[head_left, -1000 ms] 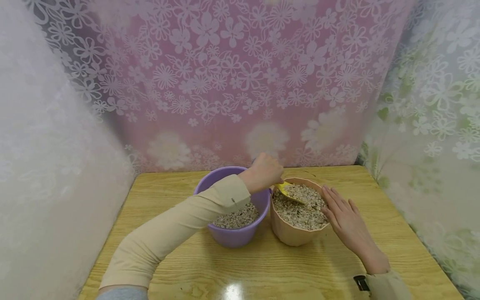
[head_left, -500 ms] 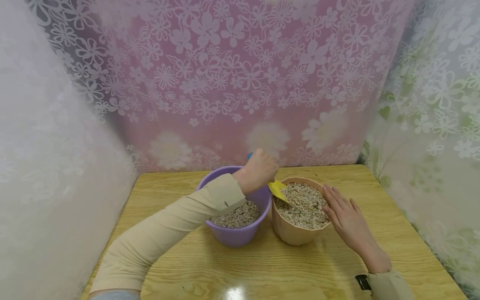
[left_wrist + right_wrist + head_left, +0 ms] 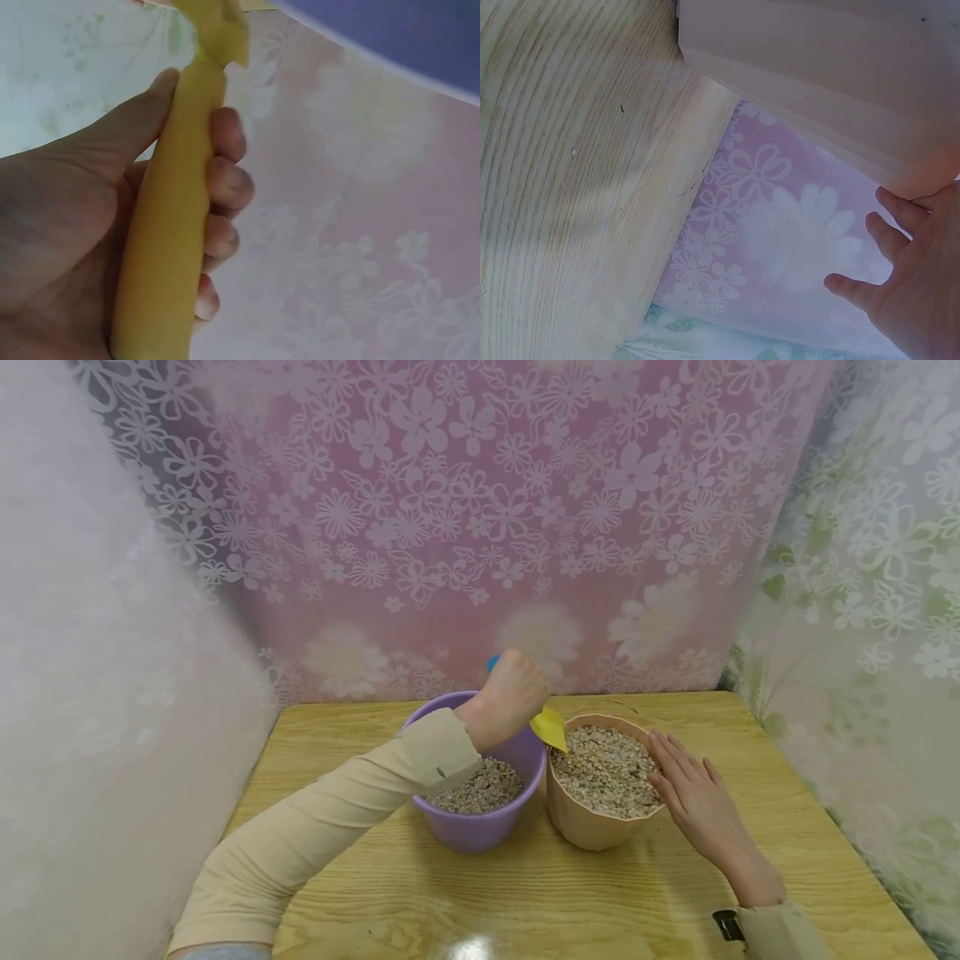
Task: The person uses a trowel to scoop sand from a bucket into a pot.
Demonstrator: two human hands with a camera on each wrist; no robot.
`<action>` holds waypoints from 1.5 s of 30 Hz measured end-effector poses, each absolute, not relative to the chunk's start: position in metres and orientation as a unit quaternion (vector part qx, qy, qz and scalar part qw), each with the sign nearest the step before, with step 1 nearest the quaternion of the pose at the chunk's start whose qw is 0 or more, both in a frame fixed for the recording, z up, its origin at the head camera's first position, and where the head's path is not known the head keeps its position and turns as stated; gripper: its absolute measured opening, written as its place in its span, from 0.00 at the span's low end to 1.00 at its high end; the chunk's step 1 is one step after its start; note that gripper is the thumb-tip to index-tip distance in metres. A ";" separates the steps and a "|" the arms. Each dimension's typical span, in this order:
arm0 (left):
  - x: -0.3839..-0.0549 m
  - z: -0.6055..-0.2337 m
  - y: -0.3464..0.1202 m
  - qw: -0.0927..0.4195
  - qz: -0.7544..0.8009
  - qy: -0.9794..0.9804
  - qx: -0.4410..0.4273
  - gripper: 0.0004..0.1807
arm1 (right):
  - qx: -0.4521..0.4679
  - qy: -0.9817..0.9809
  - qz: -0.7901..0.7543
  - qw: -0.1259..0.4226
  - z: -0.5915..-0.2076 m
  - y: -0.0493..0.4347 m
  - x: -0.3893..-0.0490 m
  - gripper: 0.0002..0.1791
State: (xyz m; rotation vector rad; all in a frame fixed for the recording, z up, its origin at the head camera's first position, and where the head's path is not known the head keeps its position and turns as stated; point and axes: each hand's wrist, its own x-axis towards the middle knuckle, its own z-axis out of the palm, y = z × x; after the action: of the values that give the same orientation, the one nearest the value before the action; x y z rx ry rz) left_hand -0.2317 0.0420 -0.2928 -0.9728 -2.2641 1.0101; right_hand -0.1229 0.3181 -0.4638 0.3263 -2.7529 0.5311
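My left hand (image 3: 504, 700) grips a yellow garden trowel (image 3: 550, 728) by its handle, whose blue end shows behind the fist. In the left wrist view, the fingers and thumb wrap round the yellow handle (image 3: 166, 225). The trowel's blade tips down at the left rim of a peach faceted flowerpot (image 3: 592, 831), which is filled high with pale, grainy planting mix (image 3: 609, 770). Against that pot's right rim rests my right hand (image 3: 697, 806), fingers extended. A purple bucket (image 3: 471, 837) stands just left of the pot, partly under my left forearm, with similar mix (image 3: 491, 787) lower inside.
Both containers stand on a wood-grain table (image 3: 420, 902). A pink flowered curtain (image 3: 480, 527) hangs behind its far edge, with pale flowered sheets (image 3: 877, 635) at the sides. Small dark specks lie on the tabletop (image 3: 570, 187).
My left hand has moved left and slightly up, drawing the trowel from the middle of the pot's mix to its left rim, the blade turning downward. My right hand has stayed at the pot.
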 end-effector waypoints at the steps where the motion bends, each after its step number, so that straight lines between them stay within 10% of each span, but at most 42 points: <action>1: -0.233 -0.293 0.039 0.241 0.342 -0.834 -0.360 0.11 | 0.114 -0.963 0.186 0.159 -0.464 0.318 -0.123 0.34; 10: -0.241 -0.302 0.006 0.178 0.135 -0.895 -0.385 0.24 | 0.116 -0.964 0.172 0.165 -0.463 0.318 -0.123 0.34; 23: -0.238 -0.314 -0.059 0.215 0.065 -0.915 -0.336 0.27 | 0.144 -0.969 0.102 0.174 -0.448 0.308 -0.123 0.40; 45: -0.242 -0.354 -0.090 0.216 0.321 -0.860 -0.333 0.29 | 0.301 -0.924 0.136 0.190 -0.440 0.183 -0.172 0.45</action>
State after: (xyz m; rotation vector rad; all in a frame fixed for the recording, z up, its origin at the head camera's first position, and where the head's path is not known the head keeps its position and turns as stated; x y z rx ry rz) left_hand -0.2424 -0.0902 -0.3536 -0.9233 -2.3840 0.8906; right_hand -0.1720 0.1831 -0.4396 0.8465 -2.5985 0.3832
